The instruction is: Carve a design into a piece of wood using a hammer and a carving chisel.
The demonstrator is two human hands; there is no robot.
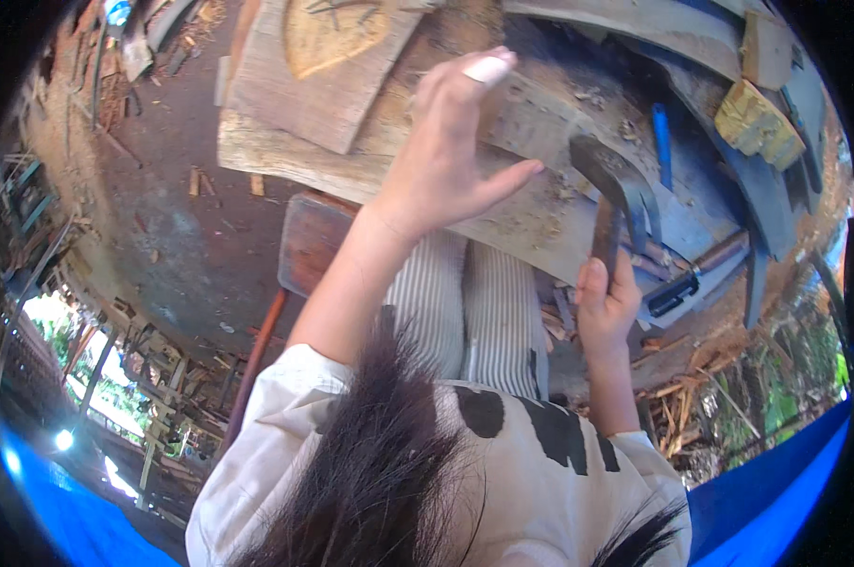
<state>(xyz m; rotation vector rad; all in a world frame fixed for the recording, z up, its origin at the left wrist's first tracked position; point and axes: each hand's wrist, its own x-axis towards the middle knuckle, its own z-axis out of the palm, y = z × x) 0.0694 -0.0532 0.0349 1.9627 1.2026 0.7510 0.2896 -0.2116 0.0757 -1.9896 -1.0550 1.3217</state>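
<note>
My left hand (446,142) hovers over the wooden workbench (285,151), thumb stretched away from the fingers. A white wrap covers one fingertip, and I see nothing held in this hand. Lower and to the right, my right hand (608,300) is closed around the handle of a claw hammer (616,180). The dark hammer head is raised above the bench top. Beyond my left hand, a flat board (299,94) lies on the bench. On that board rests a pale curved piece of wood (328,47) with several thin nail-like bits on top.
A blue-handled tool (662,142) lies right of the hammer, among wood shavings. Nearer sits a black object (673,295). A yellowish wood block (760,125) and long planks (635,33) edge the far right. A brown stool or seat (314,241) stands left of my legs.
</note>
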